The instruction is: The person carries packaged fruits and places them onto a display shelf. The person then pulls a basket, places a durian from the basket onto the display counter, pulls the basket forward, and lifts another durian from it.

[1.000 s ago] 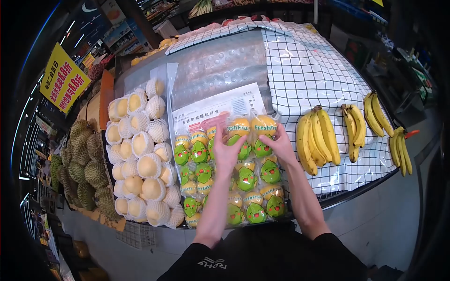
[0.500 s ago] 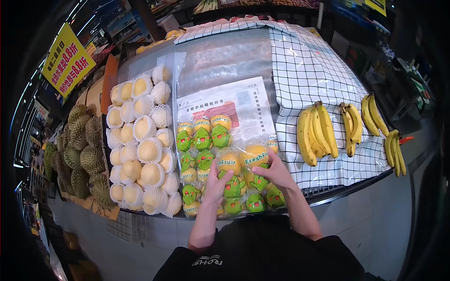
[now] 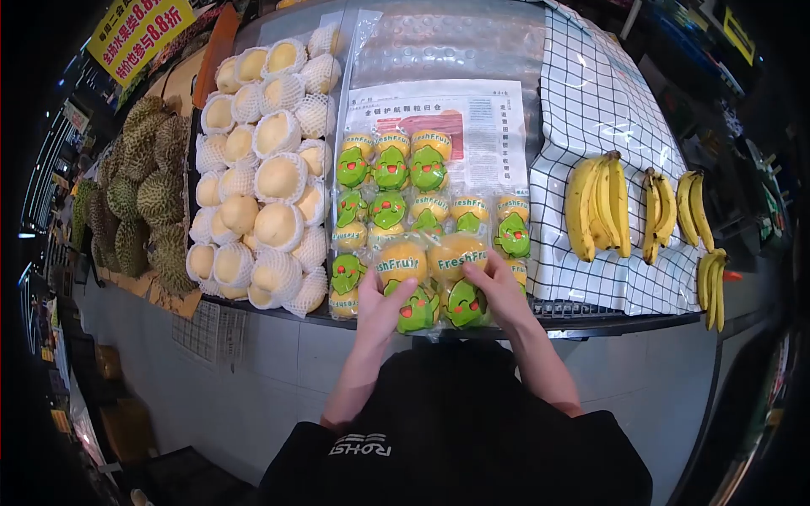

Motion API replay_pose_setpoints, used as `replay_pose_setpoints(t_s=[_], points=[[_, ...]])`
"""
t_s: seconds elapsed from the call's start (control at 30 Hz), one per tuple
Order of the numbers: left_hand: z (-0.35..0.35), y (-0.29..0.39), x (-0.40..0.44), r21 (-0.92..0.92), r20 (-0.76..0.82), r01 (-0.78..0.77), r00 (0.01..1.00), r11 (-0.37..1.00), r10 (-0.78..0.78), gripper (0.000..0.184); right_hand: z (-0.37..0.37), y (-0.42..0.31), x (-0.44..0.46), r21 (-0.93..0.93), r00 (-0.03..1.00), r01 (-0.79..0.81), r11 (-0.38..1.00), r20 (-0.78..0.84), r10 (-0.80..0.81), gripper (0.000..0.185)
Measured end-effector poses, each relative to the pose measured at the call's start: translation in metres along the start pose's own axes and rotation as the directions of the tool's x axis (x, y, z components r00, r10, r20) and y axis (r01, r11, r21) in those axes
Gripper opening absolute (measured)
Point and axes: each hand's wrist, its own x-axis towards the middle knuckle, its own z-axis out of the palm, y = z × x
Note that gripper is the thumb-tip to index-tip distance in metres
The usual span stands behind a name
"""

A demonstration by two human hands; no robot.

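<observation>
My left hand is closed around the left side of a bagged fruit, a yellow-orange fruit in clear wrap printed "FreshFruit" with a green cartoon. A second bagged fruit of the same kind is gripped by my right hand, thumb on its front. The two bags sit side by side, touching, near the stand's front edge. Behind them, more wrapped fruits lie in rows, partly on a newspaper. The held bags hide some of the front ones.
Pale round fruits in white foam nets fill the left section, with durians beyond them. To the right, several banana bunches lie on a checked cloth. The stand's dark front edge runs before me.
The camera view has tilted down, so the stand sits higher in the picture. My hands and the two bags have come closer to the front edge. Both hands keep their grip.
</observation>
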Motion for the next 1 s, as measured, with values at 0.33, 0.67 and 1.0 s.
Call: replay_pose_setpoints(t_s=[0.33,0.67,1.0], points=[[0.003,0.009,-0.014,-0.081,0.011,-0.044,0.999,0.996,0.045,0.075,0.014,0.011,-0.001,0.028,0.986,0.121,0.992,-0.123,-0.117,0.043],[0.007,0.016,-0.019,-0.064,-0.009,-0.052,0.999,0.997,0.051,0.077,0.022,0.022,0.0,-0.039,0.931,0.344,0.938,-0.115,-0.346,0.048],[0.0,0.012,-0.016,-0.036,0.022,-0.14,0.99,0.99,0.141,0.086,0.025,0.005,-0.01,-0.125,0.957,0.285,0.95,-0.015,-0.289,0.062]])
